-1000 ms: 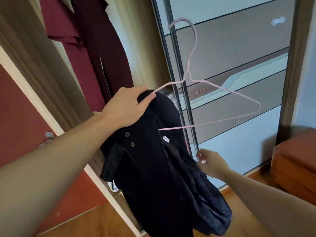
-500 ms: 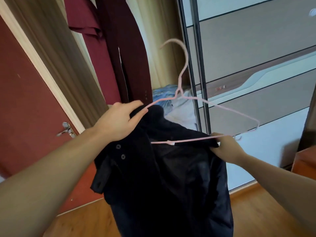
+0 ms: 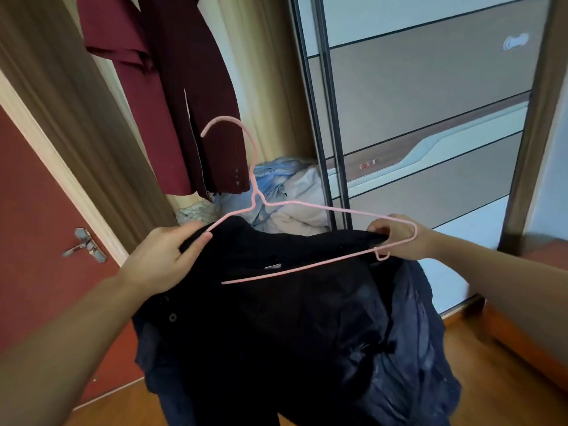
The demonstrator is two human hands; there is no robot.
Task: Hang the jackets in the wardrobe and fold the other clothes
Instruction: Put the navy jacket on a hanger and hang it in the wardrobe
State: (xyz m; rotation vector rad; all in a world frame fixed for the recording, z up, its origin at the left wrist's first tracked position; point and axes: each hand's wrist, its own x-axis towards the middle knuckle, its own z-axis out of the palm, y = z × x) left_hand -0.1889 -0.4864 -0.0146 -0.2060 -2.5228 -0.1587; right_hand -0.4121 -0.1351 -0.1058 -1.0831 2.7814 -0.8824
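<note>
Black jacket (image 3: pixel 276 327), small unreadable white label, centre frame; left hand (image 3: pixel 166 259) grips collar, right hand (image 3: pixel 396 236) pinches shoulder against pink hanger (image 3: pixel 307 210).

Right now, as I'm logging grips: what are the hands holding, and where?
Left hand grips the jacket at its left shoulder; right hand pinches the opposite shoulder by the hanger's end.

The jacket (image 3: pixel 276 318) between the two hands is black, with a shiny dark blue inside near the right hand (image 3: pixel 396 236). The thin hanger (image 3: pixel 307 207) is pink. Above the left hand (image 3: pixel 166 256) hangs a dark red coat (image 3: pixel 184 87). Behind the hands lies a pale blue and white heap of clothes (image 3: pixel 285 192). The door (image 3: pixel 33 210) left of the left hand is red. The floor (image 3: pixel 491 379) is orange-brown wood.
</note>
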